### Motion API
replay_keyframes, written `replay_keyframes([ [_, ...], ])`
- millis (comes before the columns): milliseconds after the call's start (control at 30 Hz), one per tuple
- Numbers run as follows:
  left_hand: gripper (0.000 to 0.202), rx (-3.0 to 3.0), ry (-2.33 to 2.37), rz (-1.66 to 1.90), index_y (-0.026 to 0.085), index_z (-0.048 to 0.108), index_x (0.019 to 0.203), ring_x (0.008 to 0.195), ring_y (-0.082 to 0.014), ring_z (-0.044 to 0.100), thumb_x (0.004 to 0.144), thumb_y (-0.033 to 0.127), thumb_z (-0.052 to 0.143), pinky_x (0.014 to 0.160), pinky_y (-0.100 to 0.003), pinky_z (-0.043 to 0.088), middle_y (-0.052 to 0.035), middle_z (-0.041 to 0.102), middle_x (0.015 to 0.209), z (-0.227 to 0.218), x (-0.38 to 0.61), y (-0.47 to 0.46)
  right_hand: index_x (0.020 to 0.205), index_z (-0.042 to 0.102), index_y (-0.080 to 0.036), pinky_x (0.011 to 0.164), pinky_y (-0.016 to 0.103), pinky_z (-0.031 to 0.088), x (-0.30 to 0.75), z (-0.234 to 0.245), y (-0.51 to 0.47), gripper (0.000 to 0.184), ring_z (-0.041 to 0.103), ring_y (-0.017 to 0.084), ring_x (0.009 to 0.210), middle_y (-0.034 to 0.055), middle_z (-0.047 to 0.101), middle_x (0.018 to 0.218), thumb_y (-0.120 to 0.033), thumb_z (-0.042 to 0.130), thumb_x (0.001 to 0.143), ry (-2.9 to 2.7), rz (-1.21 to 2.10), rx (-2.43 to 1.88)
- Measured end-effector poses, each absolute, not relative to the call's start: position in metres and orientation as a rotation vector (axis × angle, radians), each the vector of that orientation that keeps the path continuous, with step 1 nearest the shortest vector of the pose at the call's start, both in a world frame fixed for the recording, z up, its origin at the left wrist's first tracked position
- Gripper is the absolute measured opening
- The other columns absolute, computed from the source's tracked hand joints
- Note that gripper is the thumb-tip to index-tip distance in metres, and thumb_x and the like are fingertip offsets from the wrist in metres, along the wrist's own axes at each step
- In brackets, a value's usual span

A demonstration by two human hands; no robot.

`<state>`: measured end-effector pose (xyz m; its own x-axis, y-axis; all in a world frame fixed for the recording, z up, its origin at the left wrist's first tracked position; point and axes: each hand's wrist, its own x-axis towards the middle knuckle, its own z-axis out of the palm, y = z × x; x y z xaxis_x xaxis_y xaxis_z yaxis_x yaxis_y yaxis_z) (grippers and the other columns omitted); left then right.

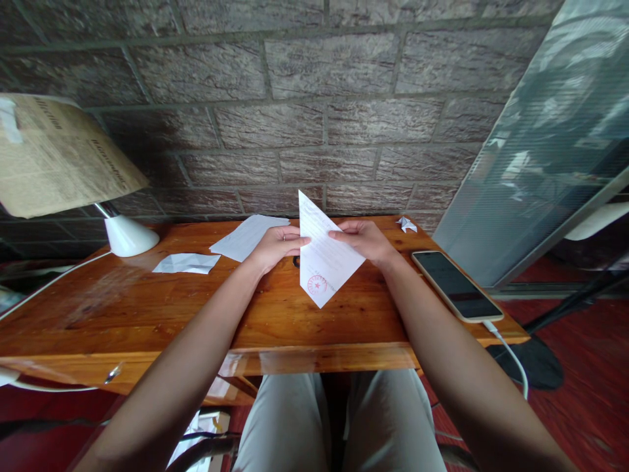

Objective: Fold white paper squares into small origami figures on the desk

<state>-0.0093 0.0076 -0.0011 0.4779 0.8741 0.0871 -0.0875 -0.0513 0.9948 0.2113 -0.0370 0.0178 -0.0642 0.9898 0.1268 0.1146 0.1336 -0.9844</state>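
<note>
White paper (324,259): held up over the middle of the counter (314,328) in a pointed, kite-like outline, a red stamp (317,284) near its lower tip; I couldn't tell whether that tip touched the counter.
Left hand (275,248): pinched the paper's left edge, thumb in front.
Right hand (366,240): gripped the sloping right edge, its thumb on the printed face.
Step in hand: folding, as I judged it, with the paper lifted.
Next move: seemed to call for lining up the edges, one hand steadying the paper while the other pressed a crease.
Counter's left: a stack of paper (246,238) lay near the left hand, a loose sheet (185,263) beside it and a lamp (128,236) farther off.
Counter's right: a small folded paper (406,225) sat near the back edge, and a phone (457,285) lay nearer the front, its cable (515,359) plugged in.
</note>
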Motion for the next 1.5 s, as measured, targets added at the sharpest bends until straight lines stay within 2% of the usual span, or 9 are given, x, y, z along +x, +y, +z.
replay_keyframes([
  [333,0.041,1.456,0.727,0.768,0.014,0.074,0.094,0.084,-0.0222,0.070,0.063,0.039,0.083,0.084,-0.040,0.055,-0.0118,0.075,0.095,-0.002,-0.012,0.008,0.079,0.073,-0.016,0.053,0.023,0.044,0.215,0.016,-0.033,0.037,0.060,0.013,0.058,0.0022,0.072,0.072,-0.045,0.083,0.058,-1.373,1.063,-1.174],
  [600,0.043,1.474,0.714,0.549,0.017,0.075,0.096,0.091,-0.0242,0.070,0.056,0.031,0.088,0.087,-0.040,0.055,-0.0126,0.074,0.104,0.003,-0.014,0.003,0.078,0.073,-0.016,0.053,0.024,0.045,0.218,0.018,-0.032,0.037,0.058,0.012,0.056,0.0019,0.072,0.073,-0.044,0.084,0.056,-1.312,1.022,-1.186],
  [900,0.050,1.542,0.697,0.361,0.015,0.072,0.105,0.087,-0.0204,0.070,0.059,0.026,0.087,0.083,-0.034,0.055,-0.0121,0.074,0.102,0.008,-0.017,0.001,0.079,0.072,-0.014,0.052,0.023,0.046,0.220,0.017,-0.029,0.040,0.061,0.013,0.056,0.0042,0.074,0.074,-0.044,0.084,0.055,-1.259,1.007,-1.178],
  [1233,0.053,1.559,0.671,0.353,0.014,0.069,0.111,0.087,-0.0201,0.070,0.062,0.026,0.086,0.082,-0.032,0.055,-0.0126,0.074,0.102,0.008,-0.018,0.001,0.078,0.072,-0.015,0.052,0.023,0.046,0.219,0.017,-0.031,0.035,0.061,0.013,0.057,0.0038,0.074,0.075,-0.042,0.083,0.058,-1.252,0.992,-1.178],
  [1500,0.054,1.585,0.590,0.327,0.014,0.067,0.113,0.092,-0.0213,0.070,0.063,0.021,0.084,0.087,-0.034,0.052,-0.0131,0.073,0.106,0.006,-0.019,0.003,0.079,0.072,-0.015,0.053,0.023,0.047,0.219,0.017,-0.030,0.035,0.063,0.014,0.059,0.0040,0.075,0.077,-0.041,0.083,0.058,-1.267,0.990,-1.180],
])
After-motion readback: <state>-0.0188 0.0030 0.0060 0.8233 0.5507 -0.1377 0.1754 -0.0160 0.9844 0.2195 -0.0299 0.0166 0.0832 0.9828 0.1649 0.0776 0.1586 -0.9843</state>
